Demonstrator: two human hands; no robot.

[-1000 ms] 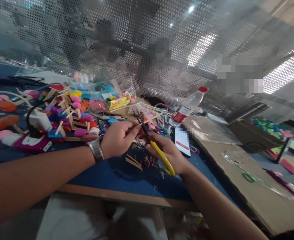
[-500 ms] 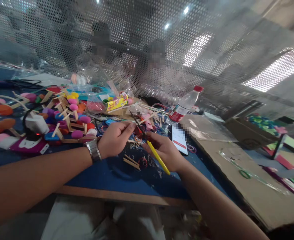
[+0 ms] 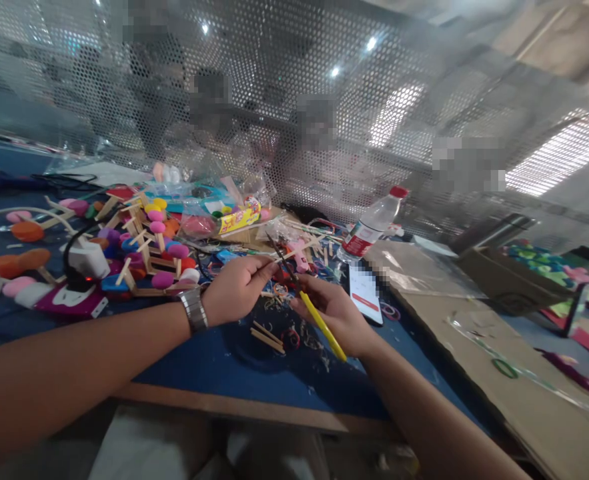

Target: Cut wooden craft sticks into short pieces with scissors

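My right hand [image 3: 338, 310] is wrapped round a yellow-handled tool [image 3: 323, 327] with a long, dark, pointed end; whether it is pliers or scissors I cannot tell. The point slants up and away to the left, past the fingertips of my left hand [image 3: 239, 290]. That hand wears a metal-band watch [image 3: 193, 309], and its thumb and finger are pinched together. Whatever lies in the pinch is too small or hidden to name. Pale wooden sticks [image 3: 267, 338] and a red coil [image 3: 291, 338] lie on the blue table below my hands, among small scraps.
Left are colourful stick constructions [image 3: 144, 257], a white plug [image 3: 90, 259] and a purple power strip [image 3: 71, 301]. A red-capped bottle [image 3: 369, 230] and a phone [image 3: 364, 293] stand and lie to the right, beside a cardboard sheet [image 3: 474, 360]. A perforated screen [image 3: 274, 87] rises behind.
The view has shifted slightly, so the table things appear a little further right and lower. Both hands keep nearly the same pose, with the yellow-handled tool still in my right hand.
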